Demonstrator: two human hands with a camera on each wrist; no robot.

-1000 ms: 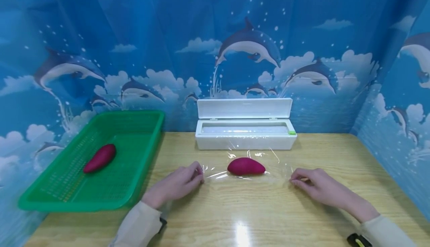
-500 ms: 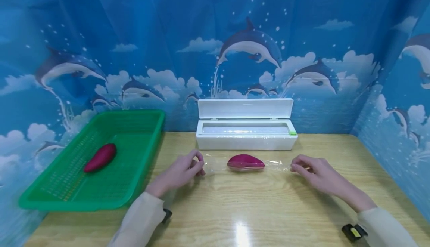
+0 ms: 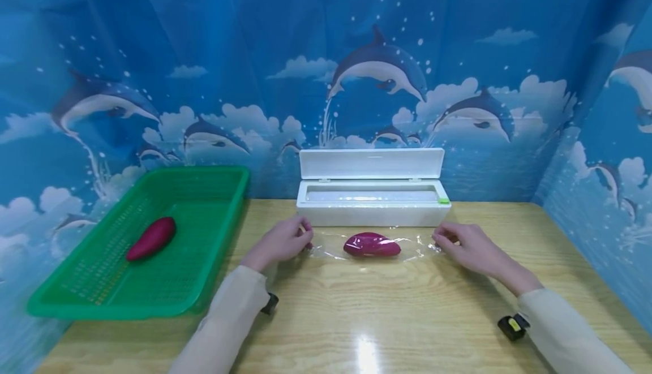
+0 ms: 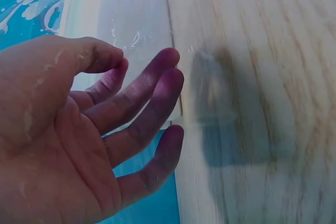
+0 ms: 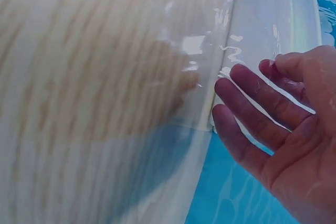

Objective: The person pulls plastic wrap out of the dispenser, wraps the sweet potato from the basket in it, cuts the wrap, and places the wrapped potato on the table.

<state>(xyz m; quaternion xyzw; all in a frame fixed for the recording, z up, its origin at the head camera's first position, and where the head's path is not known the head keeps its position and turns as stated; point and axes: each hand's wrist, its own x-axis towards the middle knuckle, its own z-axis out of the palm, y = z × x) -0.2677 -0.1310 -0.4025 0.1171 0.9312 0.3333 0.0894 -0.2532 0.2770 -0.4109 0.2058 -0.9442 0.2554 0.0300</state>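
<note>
A dark pink sweet potato (image 3: pixel 372 244) lies on the table with clear cling film (image 3: pixel 415 249) over it. My left hand (image 3: pixel 280 243) pinches the film's left end between thumb and forefinger; its other fingers are loosely bent in the left wrist view (image 4: pixel 136 108). On the opposite side my right hand (image 3: pixel 471 248) pinches the right end the same way, as the right wrist view shows thumb and forefinger meeting. Just behind the sweet potato stands a white cling film dispenser box (image 3: pixel 374 216) with its lid (image 3: pixel 372 164) raised. How the film runs underneath is hard to see.
At the left stands a green plastic basket (image 3: pixel 114 309) with a second sweet potato (image 3: pixel 151 239) in it. A blue dolphin-print curtain (image 3: pixel 275 40) hangs behind and along the right side of the wooden table (image 3: pixel 367 312).
Both hands have moved forward, toward the dispenser, carrying the film's near edge up and over the sweet potato. The right hand has also come slightly inward.
</note>
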